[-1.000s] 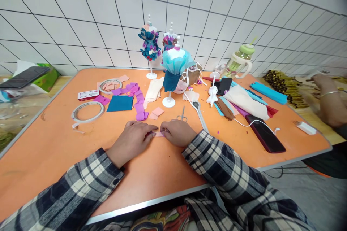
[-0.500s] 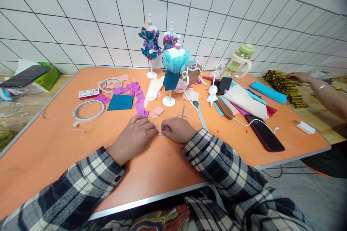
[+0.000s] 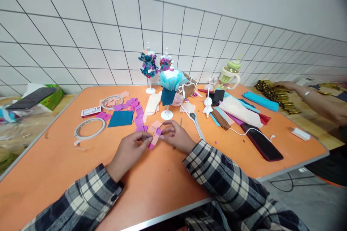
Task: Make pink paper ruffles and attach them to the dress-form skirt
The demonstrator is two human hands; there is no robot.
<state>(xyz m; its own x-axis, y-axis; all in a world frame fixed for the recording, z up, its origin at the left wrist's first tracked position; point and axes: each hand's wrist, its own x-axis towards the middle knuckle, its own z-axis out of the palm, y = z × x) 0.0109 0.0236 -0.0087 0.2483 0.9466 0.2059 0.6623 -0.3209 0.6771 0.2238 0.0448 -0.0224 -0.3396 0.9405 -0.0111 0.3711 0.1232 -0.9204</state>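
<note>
A small strip of purple and peach crepe paper (image 3: pixel 155 139) slants between my hands, just above the orange table. My left hand (image 3: pixel 129 152) pinches its lower end between thumb and fingertips. At the upper end, the thumb and fingers of my right hand (image 3: pixel 179 137) close on the strip's edge. Just beyond lie peach paper squares (image 3: pixel 155 125) and a trail of purple paper pieces (image 3: pixel 139 115). A mini dress form (image 3: pixel 168 97) in a turquoise ruffle and dark teal skirt stands behind them. Scissors (image 3: pixel 181 122) lie partly hidden behind my right hand.
Two tape rolls (image 3: pixel 78 130), a small box (image 3: pixel 90 112) and a teal paper square (image 3: pixel 120 118) lie left. On the right are crepe paper rolls (image 3: pixel 240 111), a phone (image 3: pixel 261 142), a charger (image 3: pixel 299 133) and a bottle (image 3: pixel 229 75). Another person's arm (image 3: pixel 311 97) reaches over gold pieces.
Both hands have raised the paper strip from the tabletop, and more of it shows between them. My right hand's fingers have opened out somewhat. The view has tilted upward.
</note>
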